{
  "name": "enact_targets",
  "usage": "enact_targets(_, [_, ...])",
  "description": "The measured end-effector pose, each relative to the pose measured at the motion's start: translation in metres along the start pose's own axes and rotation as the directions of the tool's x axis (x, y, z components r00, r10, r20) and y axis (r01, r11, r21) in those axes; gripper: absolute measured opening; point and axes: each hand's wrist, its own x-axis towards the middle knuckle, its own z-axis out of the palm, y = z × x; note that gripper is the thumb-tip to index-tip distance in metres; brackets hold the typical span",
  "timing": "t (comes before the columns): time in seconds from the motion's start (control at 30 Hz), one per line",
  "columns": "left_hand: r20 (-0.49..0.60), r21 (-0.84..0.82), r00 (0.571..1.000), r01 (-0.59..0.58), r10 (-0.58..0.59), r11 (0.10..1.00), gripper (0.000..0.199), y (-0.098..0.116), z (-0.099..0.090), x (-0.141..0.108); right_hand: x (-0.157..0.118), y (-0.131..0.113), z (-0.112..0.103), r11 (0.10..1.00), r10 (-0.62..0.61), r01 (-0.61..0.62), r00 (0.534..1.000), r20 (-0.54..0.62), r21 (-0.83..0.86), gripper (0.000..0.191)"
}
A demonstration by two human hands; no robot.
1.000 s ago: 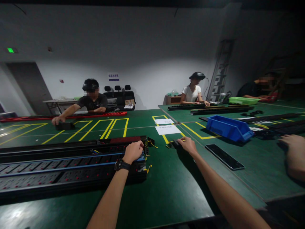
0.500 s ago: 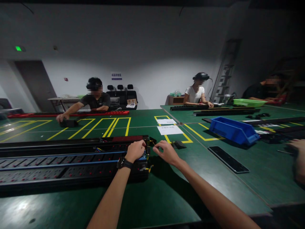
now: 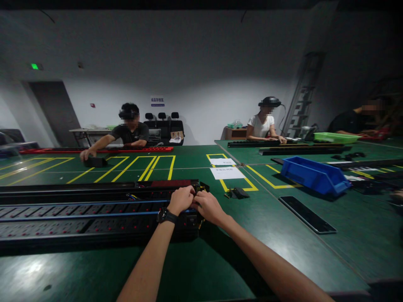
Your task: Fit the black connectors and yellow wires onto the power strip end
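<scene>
Long black power strips (image 3: 122, 224) with rows of sockets and small red dots lie side by side on the green table, one with blue edges. My left hand (image 3: 181, 199), a black watch on its wrist, is closed over the right end of the strips, fingers curled on it. My right hand (image 3: 210, 206) is pinched against that same end, its fingertips touching the left ones. Whatever sits between the right fingers is hidden. Yellow wires stick out just below the hands. A small black end piece (image 3: 240, 193) lies to the right, with little parts beside it.
A phone (image 3: 307, 214) and a blue bin (image 3: 315, 175) stand to the right. White paper sheets (image 3: 227, 173) lie ahead, near yellow tape lines. Across the table a person (image 3: 130, 132) reaches for a black block (image 3: 96, 162); other people (image 3: 262, 126) work farther right.
My right hand has moved left, from just off the strips' end to touching it beside my left hand. The left hand stays there. The view has shifted slightly.
</scene>
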Motion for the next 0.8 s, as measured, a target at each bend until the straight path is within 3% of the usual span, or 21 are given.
enact_targets(0.2, [0.012, -0.074, 0.999, 0.040, -0.039, 0.996, 0.033, -0.003, 0.000, 0.003, -0.001, -0.004, 0.004, 0.996, 0.084, -0.086, 0.994, -0.063, -0.033, 0.010])
enact_targets(0.33, [-0.004, -0.093, 0.999, 0.041, -0.042, 0.995, 0.035, -0.004, 0.002, 0.003, -0.005, -0.001, 0.003, 0.995, 0.061, -0.056, 0.997, -0.055, 0.088, 0.005])
enact_targets(0.47, [-0.003, -0.093, 0.999, 0.043, -0.043, 0.995, 0.037, -0.002, 0.001, 0.002, -0.011, 0.005, 0.003, 0.974, 0.029, -0.008, 0.996, -0.090, 0.228, 0.020])
enact_targets(0.6, [0.000, -0.101, 0.999, 0.040, -0.040, 0.994, 0.035, 0.000, -0.001, 0.002, -0.015, 0.019, 0.001, 0.950, 0.149, -0.105, 0.980, -0.133, 0.295, 0.030])
enact_targets(0.7, [0.002, -0.105, 0.999, 0.032, -0.032, 0.994, 0.035, 0.001, -0.002, 0.002, -0.018, 0.034, 0.000, 0.930, 0.235, -0.197, 0.968, -0.092, 0.311, 0.033])
enact_targets(0.8, [0.012, -0.093, 1.000, 0.029, -0.028, 0.995, 0.036, 0.002, -0.003, 0.001, -0.021, 0.042, 0.003, 0.914, 0.210, -0.198, 0.978, 0.004, 0.354, 0.034])
